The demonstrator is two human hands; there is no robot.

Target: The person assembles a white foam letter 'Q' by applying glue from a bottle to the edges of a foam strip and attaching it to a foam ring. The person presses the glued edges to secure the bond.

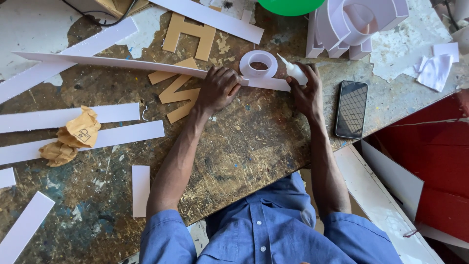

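your left hand (219, 89) presses the long white strip (122, 63) flat, steadying it. at its 3 o'clock, your right hand (305, 93) grips a white glue bottle (293, 71), nozzle toward the curled loop (259, 63).

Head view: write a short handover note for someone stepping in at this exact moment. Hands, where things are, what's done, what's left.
Left hand: pressing down on the long white strip where it meets the white ring piece.
Right hand: gripping a small white glue bottle, nozzle pointing at the ring.
Around them: tan cut-out letters under and behind the strip, loose white strips to the left, crumpled brown paper, a phone to the right, finished white letter shells at the far edge.
Done: the ring sits against the strip's end.
Left: whether glue is on the joint cannot be seen; check before letting go.
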